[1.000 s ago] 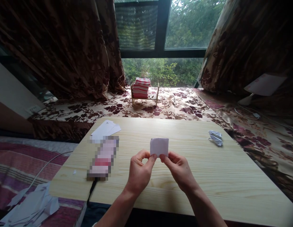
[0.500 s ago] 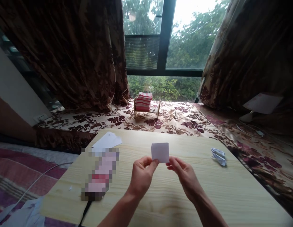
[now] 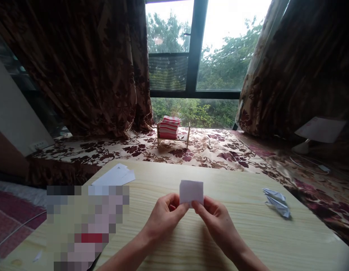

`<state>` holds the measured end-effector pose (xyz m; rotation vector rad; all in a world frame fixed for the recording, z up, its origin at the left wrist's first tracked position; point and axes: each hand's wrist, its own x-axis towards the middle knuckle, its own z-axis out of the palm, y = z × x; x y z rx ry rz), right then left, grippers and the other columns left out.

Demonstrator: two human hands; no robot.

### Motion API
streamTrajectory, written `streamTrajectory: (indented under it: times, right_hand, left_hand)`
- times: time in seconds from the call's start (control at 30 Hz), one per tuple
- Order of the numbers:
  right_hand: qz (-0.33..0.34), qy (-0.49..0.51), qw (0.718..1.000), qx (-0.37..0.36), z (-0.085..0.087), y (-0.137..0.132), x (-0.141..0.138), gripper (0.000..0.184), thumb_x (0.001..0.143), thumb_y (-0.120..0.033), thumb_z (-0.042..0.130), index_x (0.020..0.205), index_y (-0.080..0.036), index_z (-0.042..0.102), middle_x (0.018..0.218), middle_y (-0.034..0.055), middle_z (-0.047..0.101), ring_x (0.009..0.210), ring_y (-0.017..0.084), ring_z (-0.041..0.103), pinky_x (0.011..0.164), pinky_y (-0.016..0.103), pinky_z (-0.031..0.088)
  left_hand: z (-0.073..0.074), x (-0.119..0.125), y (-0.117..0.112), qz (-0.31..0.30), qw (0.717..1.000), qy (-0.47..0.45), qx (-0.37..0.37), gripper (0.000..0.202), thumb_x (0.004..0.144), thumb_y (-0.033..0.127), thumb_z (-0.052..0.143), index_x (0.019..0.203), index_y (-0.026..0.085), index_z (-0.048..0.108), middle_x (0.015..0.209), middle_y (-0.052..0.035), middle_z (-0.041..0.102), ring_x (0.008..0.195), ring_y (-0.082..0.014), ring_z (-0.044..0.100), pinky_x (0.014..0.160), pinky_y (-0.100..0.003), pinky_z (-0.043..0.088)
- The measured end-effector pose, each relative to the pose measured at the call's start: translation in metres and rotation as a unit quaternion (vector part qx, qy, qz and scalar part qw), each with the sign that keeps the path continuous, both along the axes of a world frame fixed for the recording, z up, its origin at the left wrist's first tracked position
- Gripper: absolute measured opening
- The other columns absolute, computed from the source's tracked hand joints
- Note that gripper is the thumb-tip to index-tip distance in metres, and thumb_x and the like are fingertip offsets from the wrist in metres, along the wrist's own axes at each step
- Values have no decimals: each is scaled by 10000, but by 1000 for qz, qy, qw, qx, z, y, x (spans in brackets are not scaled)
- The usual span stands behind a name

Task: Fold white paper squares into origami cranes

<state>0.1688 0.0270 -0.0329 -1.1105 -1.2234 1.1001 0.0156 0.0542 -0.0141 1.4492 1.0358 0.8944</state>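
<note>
Over the middle of a pale yellow wooden table (image 3: 242, 210) with wavy grain and rounded far corners, we hold a small white, nearly square piece of paper (image 3: 191, 191) between our two bare hands. Our left hand (image 3: 164, 218) pinches its lower left part, with the thumb laid on the near face and the other fingers curled behind. Our right hand (image 3: 218, 216) grips the lower right part in the same manner, so both hands are closed upon the paper, and the two thumb tips lie near each other. The paper looks smooth, flat and matt, and it stands tilted up towards us. On the right side of the table we see sharply creased, pointed folded paper pieces (image 3: 277, 203); on the left side, flat white paper sheets (image 3: 114, 176) overlap beside a pinkish, pixelated object (image 3: 98, 229), which we cannot identify. Beyond the table, a glossy cream fabric with dark red flowers (image 3: 214, 148) carries a small wooden stand (image 3: 188, 136), in which a soft pile of red, pink and white striped cloths (image 3: 169, 128) is stacked.
</note>
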Motion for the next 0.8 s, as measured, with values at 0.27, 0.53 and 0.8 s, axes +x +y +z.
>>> streamTrajectory:
  times: [0.27, 0.53, 0.8]
  right_hand:
    - [-18, -64, 998, -7, 0, 0, 5, 349, 761, -500, 624, 665, -164, 620, 643, 20, 585, 640, 161, 507, 614, 263, 408]
    - [-14, -73, 997, -25, 17, 2, -3, 367, 782, -509, 570, 697, -161, 644, 632, 9, 566, 656, 165, 512, 613, 260, 418]
    - [79, -36, 996, 10, 13, 6, -5, 269, 804, -368, 607, 923, -156, 721, 730, 36, 669, 734, 208, 588, 743, 330, 466]
  left_hand:
    - [-7, -2, -1, -2, 1000, -29, -1, 297, 742, 405, 635, 646, 127, 597, 607, -5, 545, 593, -121, 462, 561, -223, 354]
    - [-1, -5, 0, 19, 998, -60, -5, 326, 714, 431, 668, 648, 116, 619, 600, -5, 552, 596, -118, 453, 574, -225, 352]
    - [0, -7, -2, -27, 998, -58, 15, 285, 780, 399, 623, 779, 127, 705, 742, -55, 679, 746, -187, 586, 708, -265, 438]
